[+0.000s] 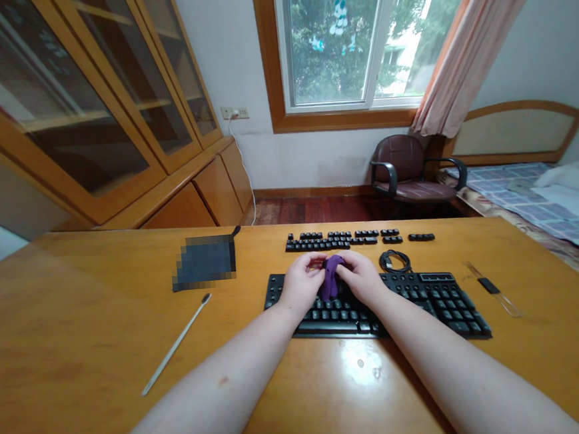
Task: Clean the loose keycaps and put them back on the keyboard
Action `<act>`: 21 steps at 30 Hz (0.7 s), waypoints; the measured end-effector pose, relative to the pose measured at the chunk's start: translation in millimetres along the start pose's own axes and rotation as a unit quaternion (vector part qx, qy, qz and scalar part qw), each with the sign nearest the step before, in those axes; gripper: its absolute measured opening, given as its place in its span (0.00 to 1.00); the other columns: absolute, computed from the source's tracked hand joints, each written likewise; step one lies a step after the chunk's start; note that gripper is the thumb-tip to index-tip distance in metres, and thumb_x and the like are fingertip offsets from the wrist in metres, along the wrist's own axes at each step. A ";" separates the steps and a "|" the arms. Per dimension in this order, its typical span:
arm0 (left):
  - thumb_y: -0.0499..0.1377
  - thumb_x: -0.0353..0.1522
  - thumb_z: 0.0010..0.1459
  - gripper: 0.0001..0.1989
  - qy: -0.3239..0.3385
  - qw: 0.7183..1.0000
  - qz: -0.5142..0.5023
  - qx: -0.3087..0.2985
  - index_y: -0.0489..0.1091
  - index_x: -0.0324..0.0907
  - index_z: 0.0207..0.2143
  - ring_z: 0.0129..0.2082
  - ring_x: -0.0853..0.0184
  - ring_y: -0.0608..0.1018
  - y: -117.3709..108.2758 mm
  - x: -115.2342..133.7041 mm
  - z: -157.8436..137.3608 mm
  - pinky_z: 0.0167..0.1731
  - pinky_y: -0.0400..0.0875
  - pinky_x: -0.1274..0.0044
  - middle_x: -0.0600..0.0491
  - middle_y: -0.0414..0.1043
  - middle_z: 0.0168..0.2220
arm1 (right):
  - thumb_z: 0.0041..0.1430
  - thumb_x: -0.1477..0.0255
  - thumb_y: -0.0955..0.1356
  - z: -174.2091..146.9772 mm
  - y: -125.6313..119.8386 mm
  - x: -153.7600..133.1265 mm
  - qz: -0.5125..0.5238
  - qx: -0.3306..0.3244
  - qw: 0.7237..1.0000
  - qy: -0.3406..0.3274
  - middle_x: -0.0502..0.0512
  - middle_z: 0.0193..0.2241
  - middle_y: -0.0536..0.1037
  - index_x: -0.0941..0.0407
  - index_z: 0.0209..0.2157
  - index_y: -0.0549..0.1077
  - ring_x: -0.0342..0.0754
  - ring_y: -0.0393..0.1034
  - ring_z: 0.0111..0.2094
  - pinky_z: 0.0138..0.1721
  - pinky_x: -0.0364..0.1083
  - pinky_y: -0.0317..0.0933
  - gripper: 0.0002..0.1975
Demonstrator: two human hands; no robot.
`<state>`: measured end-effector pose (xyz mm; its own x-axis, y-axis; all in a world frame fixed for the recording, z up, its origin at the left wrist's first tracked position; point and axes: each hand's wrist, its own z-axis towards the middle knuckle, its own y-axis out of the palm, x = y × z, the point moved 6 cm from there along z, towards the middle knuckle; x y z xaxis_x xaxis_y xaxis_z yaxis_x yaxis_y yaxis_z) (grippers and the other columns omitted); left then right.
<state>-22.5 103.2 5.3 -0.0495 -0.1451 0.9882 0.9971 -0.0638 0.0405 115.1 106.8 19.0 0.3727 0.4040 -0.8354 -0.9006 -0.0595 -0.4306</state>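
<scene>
Both hands meet above the black keyboard [451, 298], which lies on the wooden desk. A purple cloth [330, 280] is bunched between them, its lower end hanging over the keys. My left hand [302, 283] is closed, its fingertips at the cloth's left side. From the other side my right hand [362, 278] pinches the cloth. Whether a small part is wrapped inside the cloth is hidden. Behind the hands, loose black keycaps [316, 244] stand in rows on the desk. The keyboard's coiled cable [394, 261] rests just behind it.
To the left lie a dark pouch [205, 260], blurred out, and a thin brush-like stick [176, 344]. A wire keycap puller [489, 287] lies right of the keyboard. Beyond the desk are a chair [406, 168], a bed [527, 185] and a glass-door cabinet [159, 162].
</scene>
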 end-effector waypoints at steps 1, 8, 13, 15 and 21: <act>0.59 0.23 0.46 0.12 0.015 1.000 0.017 0.000 0.71 0.38 0.36 0.38 0.68 0.75 -0.1 1.6 -1.4 0.43 0.71 0.73 0.50 0.72 0.36 | 0.50 0.73 0.65 -0.1 0.2 -1.1 -0.004 -0.001 1.000 -0.005 0.53 0.30 0.75 0.56 0.31 0.73 0.48 0.68 0.34 0.38 0.48 0.61 0.06; 0.58 0.26 0.49 0.11 0.097 0.986 0.132 -0.031 0.72 0.43 0.36 0.38 0.67 0.75 3.7 12.5 -8.6 0.43 0.71 0.72 0.52 0.71 0.37 | 0.44 0.75 0.67 -0.3 1.4 1.1 -0.019 0.004 0.998 0.055 0.50 0.25 0.75 0.56 0.27 0.73 0.47 0.68 0.29 0.33 0.46 0.61 0.05; 0.58 0.25 0.49 0.10 0.092 0.989 0.117 -0.022 0.73 0.42 0.35 0.38 0.67 0.75 1.4 10.7 -6.9 0.42 0.72 0.73 0.51 0.72 0.36 | 0.45 0.74 0.66 0.6 0.2 5.3 0.021 0.001 0.997 0.073 0.51 0.25 0.76 0.57 0.27 0.74 0.47 0.70 0.29 0.35 0.46 0.62 0.06; 0.58 0.25 0.49 0.09 0.088 0.990 0.111 -0.015 0.73 0.41 0.35 0.37 0.67 0.76 0.4 10.6 -7.0 0.41 0.73 0.73 0.51 0.72 0.36 | 0.46 0.74 0.66 0.5 0.3 6.4 0.033 -0.003 0.997 0.075 0.51 0.26 0.76 0.57 0.28 0.74 0.47 0.70 0.29 0.34 0.45 0.62 0.06; 0.59 0.26 0.48 0.09 0.087 0.988 0.123 -0.017 0.74 0.43 0.34 0.35 0.67 0.75 1.0 11.1 -7.6 0.40 0.73 0.73 0.52 0.72 0.34 | 0.44 0.73 0.67 -0.7 0.1 3.9 0.016 0.002 0.997 0.070 0.49 0.22 0.74 0.57 0.24 0.73 0.45 0.68 0.26 0.29 0.44 0.62 0.03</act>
<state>-22.5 94.0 15.3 0.1813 -0.3285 0.9269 0.9780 -0.0390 -0.2051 116.6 107.7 15.5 0.3714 0.2707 -0.8882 -0.9132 -0.0667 -0.4021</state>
